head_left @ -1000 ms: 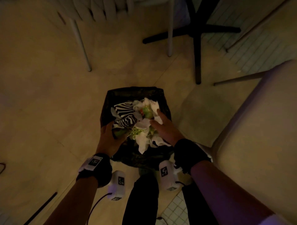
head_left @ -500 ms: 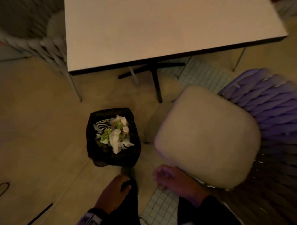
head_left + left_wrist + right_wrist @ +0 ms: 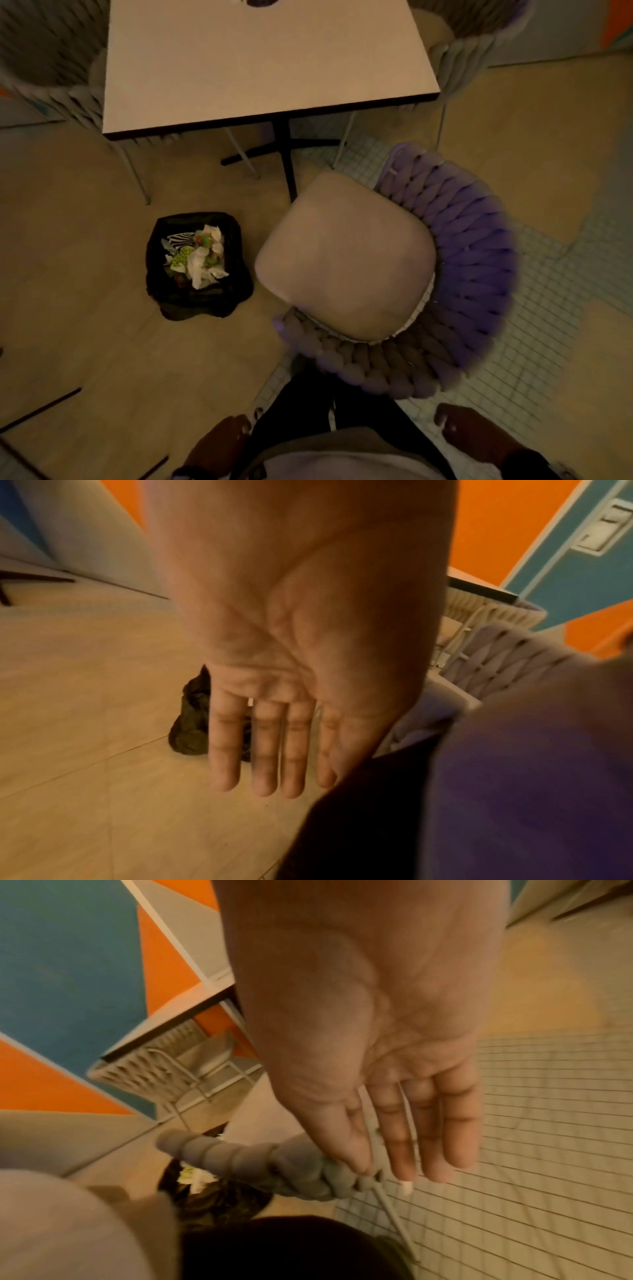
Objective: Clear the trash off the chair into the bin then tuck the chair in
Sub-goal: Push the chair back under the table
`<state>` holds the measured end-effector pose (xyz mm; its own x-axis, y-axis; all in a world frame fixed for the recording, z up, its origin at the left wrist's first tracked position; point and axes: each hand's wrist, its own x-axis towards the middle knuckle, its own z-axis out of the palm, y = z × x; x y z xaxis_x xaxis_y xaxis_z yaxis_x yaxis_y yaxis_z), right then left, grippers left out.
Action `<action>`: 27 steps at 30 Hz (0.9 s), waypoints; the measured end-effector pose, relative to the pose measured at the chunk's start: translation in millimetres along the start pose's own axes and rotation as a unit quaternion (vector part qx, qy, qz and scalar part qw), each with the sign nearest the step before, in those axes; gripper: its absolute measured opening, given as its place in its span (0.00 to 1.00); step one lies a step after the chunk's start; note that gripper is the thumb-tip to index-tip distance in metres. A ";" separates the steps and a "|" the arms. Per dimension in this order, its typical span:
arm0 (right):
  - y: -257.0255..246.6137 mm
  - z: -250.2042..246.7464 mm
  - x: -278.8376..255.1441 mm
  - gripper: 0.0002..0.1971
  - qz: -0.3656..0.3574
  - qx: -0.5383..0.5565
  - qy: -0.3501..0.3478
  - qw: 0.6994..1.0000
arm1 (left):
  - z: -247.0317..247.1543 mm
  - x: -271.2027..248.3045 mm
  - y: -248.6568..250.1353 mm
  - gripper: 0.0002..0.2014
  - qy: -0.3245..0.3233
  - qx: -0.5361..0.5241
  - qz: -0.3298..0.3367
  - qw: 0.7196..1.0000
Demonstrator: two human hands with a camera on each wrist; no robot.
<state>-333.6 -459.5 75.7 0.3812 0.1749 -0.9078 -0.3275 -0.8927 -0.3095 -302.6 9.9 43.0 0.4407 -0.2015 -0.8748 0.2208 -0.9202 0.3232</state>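
Dim café floor, tan boards and white tile | trash [image 3: 195,257] sits in bin [image 3: 236,291] left of chair [image 3: 346,260], seat bare | left hand [image 3: 284,685] and right hand [image 3: 387,1053] flat-fingered, empty | step: tucking chair | next: grasp woven backrest [image 3: 472,260], push toward table [image 3: 260,61].

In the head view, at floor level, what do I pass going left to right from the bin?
Bin with the trash in it → chair with its bare seat cushion → the chair's woven purple back → tiled floor.
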 end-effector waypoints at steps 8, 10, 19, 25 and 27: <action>-0.6 -80.4 -7.2 0.25 -0.085 -0.109 0.101 0.985 | -6.1 2.9 123.9 0.18 0.061 0.120 0.076 0.988; 10.0 -109.6 14.5 0.22 -0.132 -0.237 0.121 0.955 | -1.0 5.6 168.3 0.19 0.104 0.118 0.125 0.980; 70.7 -194.8 65.9 0.50 -0.085 -0.555 0.034 0.827 | 107.8 88.9 328.4 0.42 0.178 0.079 0.141 0.971; 110.5 -232.7 89.4 0.37 -0.082 -0.620 0.049 0.779 | 154.1 139.7 374.9 0.44 0.149 0.113 0.060 0.981; 112.7 -235.4 92.4 0.22 -0.139 -0.633 0.077 0.757 | 156.8 147.3 375.6 0.33 0.151 0.105 0.043 0.982</action>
<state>-131.8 -641.7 23.6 0.4105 0.4664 -0.7836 0.8393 -0.5292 0.1248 -291.1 -418.1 -21.1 0.6948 -0.2019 -0.6903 0.0013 -0.9594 0.2819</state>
